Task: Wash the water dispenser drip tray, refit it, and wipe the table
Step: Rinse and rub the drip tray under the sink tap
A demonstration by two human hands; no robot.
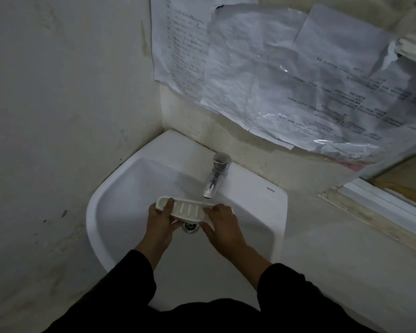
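— Where's the white slotted plastic drip tray?
— Over the white ceramic sink, under the chrome tap (drain below); left hand and right hand each grip one end.

Long black sleeves, bare hands

the drip tray has both ends covered, one by the left hand, the other by the right hand. the drain in the sink is half hidden under the tray. print on the wall papers is too blurred to read. both sleeves are cut off by the bottom edge.
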